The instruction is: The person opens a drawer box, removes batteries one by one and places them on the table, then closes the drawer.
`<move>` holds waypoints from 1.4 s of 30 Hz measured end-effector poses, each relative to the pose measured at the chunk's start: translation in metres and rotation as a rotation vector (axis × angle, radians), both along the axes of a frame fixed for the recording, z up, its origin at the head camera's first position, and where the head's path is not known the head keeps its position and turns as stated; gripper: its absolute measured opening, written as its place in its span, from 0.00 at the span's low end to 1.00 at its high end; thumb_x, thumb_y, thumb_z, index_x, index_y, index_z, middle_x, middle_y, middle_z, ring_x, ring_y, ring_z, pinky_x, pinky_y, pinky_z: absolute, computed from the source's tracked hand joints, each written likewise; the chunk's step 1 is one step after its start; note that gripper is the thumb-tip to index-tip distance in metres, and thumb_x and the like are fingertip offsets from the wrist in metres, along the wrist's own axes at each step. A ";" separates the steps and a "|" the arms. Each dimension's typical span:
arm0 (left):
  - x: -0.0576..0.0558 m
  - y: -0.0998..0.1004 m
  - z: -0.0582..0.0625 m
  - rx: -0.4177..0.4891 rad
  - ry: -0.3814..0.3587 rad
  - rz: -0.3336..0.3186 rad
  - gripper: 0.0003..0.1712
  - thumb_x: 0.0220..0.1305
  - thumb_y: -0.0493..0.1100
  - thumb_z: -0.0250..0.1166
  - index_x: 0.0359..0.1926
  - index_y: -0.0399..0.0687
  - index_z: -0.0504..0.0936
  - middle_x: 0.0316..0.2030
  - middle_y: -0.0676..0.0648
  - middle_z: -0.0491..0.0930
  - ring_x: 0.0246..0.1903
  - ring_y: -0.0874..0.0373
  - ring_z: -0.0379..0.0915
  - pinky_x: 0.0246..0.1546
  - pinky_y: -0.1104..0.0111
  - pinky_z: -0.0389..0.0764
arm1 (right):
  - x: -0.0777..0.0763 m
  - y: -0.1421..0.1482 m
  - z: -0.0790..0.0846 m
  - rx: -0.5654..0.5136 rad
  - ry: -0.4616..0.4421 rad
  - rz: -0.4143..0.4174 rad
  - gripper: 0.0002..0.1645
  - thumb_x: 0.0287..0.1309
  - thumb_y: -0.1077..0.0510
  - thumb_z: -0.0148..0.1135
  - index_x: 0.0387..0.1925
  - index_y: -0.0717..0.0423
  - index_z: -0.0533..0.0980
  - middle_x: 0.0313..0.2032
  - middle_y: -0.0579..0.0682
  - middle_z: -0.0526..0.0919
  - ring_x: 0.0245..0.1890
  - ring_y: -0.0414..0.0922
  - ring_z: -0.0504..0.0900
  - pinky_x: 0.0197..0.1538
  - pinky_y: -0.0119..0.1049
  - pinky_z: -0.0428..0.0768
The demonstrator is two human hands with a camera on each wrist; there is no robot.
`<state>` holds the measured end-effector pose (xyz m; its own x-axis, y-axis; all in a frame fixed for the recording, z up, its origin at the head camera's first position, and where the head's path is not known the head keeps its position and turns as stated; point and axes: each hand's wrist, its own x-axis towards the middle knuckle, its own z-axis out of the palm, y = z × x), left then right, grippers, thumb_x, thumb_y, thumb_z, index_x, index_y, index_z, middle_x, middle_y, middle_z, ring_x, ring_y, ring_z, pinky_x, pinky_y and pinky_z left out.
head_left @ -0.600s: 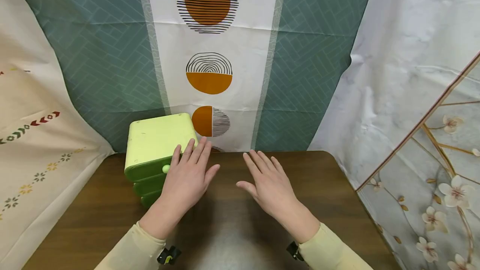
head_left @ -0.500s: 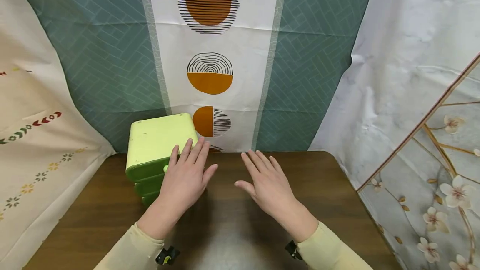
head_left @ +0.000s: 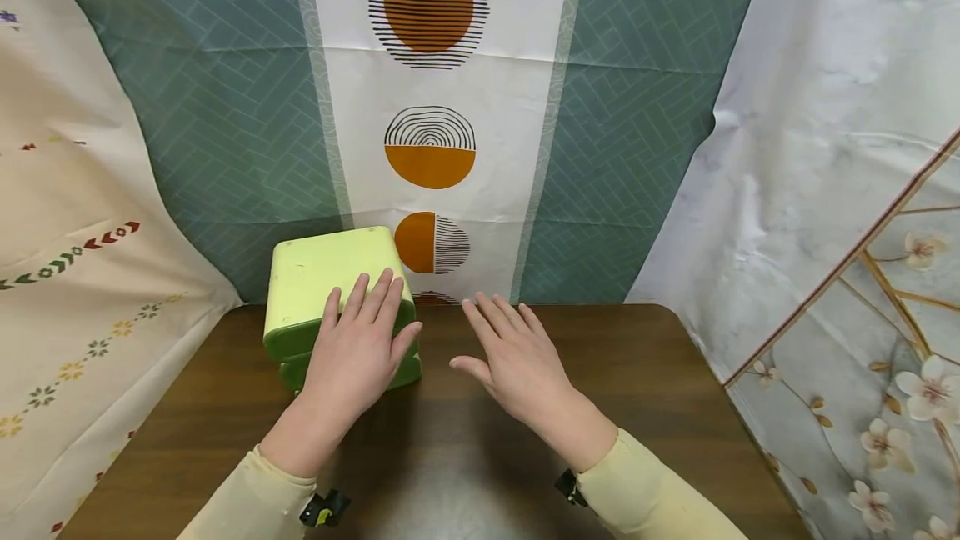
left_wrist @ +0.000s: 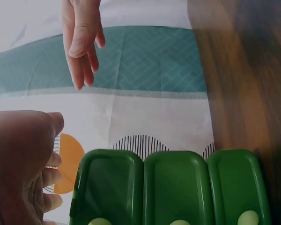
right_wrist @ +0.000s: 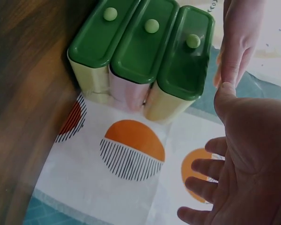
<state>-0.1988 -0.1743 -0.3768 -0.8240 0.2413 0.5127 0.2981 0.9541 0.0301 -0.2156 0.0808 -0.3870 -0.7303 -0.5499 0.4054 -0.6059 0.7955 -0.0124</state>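
Observation:
A small chest of drawers (head_left: pixel 333 269) with a pale yellow top and dark green drawer fronts stands at the table's back left. Its several stacked fronts carry round pale green knobs, seen in the right wrist view on a drawer front (right_wrist: pixel 145 47). My left hand (head_left: pixel 356 361), palm down with straight fingers, hovers before the chest and hides part of its front; it holds nothing. To its right, my right hand (head_left: pixel 521 357) is also held out flat, thumb pointing left, with nothing in it. The left wrist view shows the green drawer fronts (left_wrist: pixel 178 187) beside the left hand.
The brown wooden table (head_left: pixel 630 407) reaches back to a hanging cloth (head_left: pixel 637 148) with teal sides and a white middle printed with orange circles. A beige patterned cloth (head_left: pixel 67 273) hangs at the left and a white floral cloth (head_left: pixel 825 232) at the right.
The head view has turned slightly left, so the chest and cloths sit further right in it. Both hands have shifted a little left, the left one covering more of the chest's front.

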 end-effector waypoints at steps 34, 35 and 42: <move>0.010 -0.057 0.000 0.081 -0.065 0.108 0.40 0.84 0.56 0.61 0.83 0.37 0.67 0.82 0.33 0.63 0.82 0.28 0.52 0.79 0.29 0.46 | -0.016 -0.050 0.005 0.071 0.067 0.064 0.50 0.78 0.27 0.55 0.86 0.50 0.64 0.81 0.53 0.69 0.79 0.56 0.70 0.79 0.59 0.67; 0.011 -0.058 -0.001 0.083 -0.060 0.110 0.40 0.84 0.56 0.61 0.83 0.36 0.67 0.82 0.33 0.64 0.82 0.28 0.52 0.78 0.29 0.46 | -0.016 -0.051 0.005 0.074 0.061 0.067 0.50 0.78 0.27 0.55 0.87 0.50 0.63 0.81 0.53 0.69 0.79 0.55 0.70 0.79 0.58 0.67; 0.011 -0.068 -0.003 0.114 -0.047 0.127 0.39 0.84 0.56 0.62 0.82 0.36 0.69 0.81 0.33 0.64 0.81 0.27 0.53 0.78 0.30 0.46 | -0.021 -0.061 0.007 0.082 0.042 0.083 0.50 0.78 0.27 0.55 0.87 0.50 0.62 0.82 0.52 0.68 0.80 0.54 0.68 0.80 0.58 0.66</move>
